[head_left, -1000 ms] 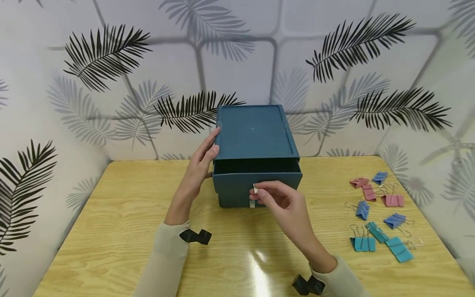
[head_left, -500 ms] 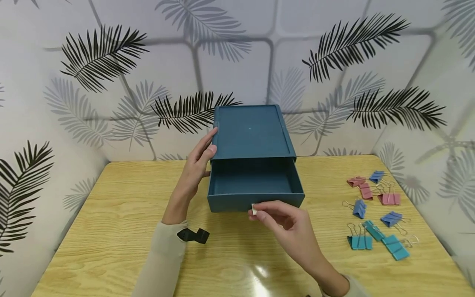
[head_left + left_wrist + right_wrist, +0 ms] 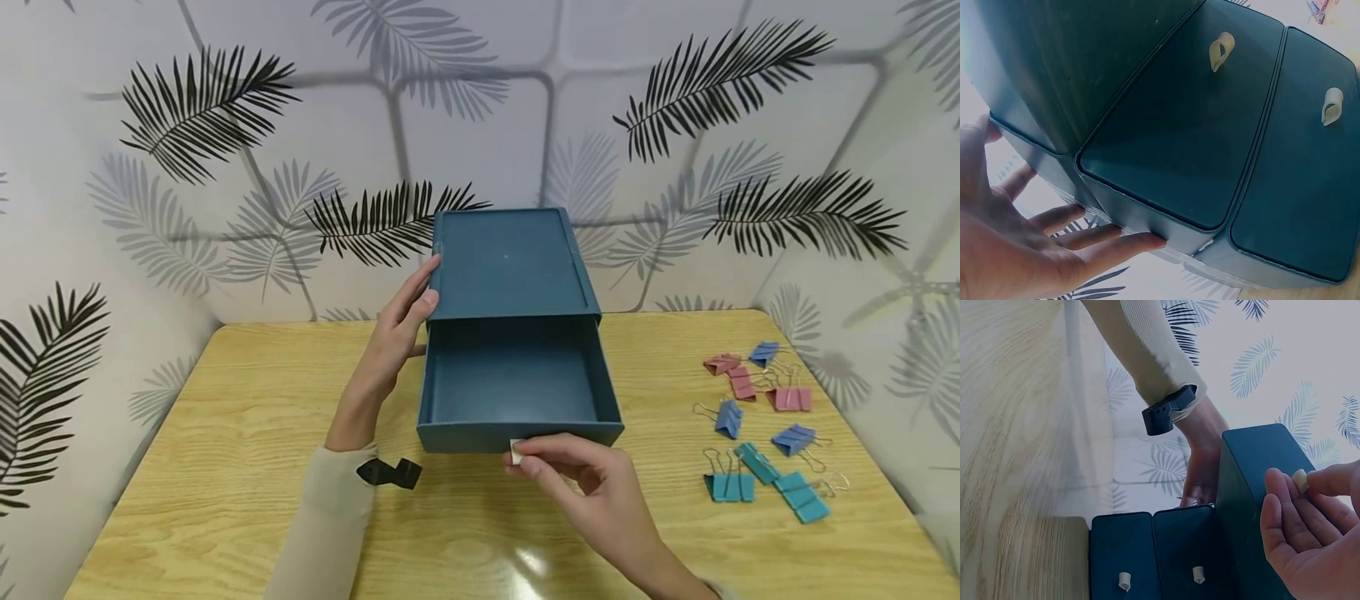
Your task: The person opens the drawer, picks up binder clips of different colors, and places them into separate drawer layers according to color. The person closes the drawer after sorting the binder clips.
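A dark blue drawer cabinet (image 3: pixel 506 262) stands at the back of the table, its top drawer (image 3: pixel 517 392) pulled out with nothing visible inside. My right hand (image 3: pixel 603 492) pinches the small white pull tab (image 3: pixel 516 452) on that drawer's front between thumb and index finger. Against the cabinet's left side rests my left hand (image 3: pixel 384 354), its fingers extended. In the left wrist view, two lower drawers (image 3: pixel 1172 125) are shut, each with a looped pale tab (image 3: pixel 1221 50). The right wrist view shows the pinched tab (image 3: pixel 1300 480) close up.
Several binder clips lie on the right of the wooden table (image 3: pixel 225 467): pink (image 3: pixel 791 398), blue (image 3: pixel 728 419) and teal (image 3: pixel 802 497). A wall with a leaf pattern (image 3: pixel 480 125) rises behind the cabinet.
The top drawer has slid out toward me from slightly ajar to wide open, drawn by my right hand on its tab. My left hand has stayed on the cabinet's side.
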`<state>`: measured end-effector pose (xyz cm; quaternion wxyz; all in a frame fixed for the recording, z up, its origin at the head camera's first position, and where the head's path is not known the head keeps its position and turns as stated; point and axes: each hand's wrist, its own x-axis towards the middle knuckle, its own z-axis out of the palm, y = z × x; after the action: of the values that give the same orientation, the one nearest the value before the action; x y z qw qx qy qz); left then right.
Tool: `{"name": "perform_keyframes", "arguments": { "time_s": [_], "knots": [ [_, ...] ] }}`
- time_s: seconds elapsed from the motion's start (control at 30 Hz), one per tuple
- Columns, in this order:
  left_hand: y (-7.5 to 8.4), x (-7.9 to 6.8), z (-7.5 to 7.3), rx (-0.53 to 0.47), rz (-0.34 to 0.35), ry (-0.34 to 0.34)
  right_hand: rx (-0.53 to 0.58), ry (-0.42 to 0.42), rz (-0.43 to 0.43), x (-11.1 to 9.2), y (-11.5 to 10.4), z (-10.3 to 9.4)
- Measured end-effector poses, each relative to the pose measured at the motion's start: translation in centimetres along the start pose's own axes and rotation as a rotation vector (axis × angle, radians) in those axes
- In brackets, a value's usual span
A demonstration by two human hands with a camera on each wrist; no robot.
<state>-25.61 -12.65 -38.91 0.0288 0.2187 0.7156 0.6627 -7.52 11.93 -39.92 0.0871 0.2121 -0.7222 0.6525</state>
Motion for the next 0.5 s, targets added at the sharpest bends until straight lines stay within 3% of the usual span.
{"name": "perform_keyframes", "arguments": {
  "time_s": [0.5],
  "knots": [
    [-0.23,0.09,0.19,0.010,-0.007,0.028,0.023,-0.047,-0.042,-0.20,0.27,-0.74]
  ]
}}
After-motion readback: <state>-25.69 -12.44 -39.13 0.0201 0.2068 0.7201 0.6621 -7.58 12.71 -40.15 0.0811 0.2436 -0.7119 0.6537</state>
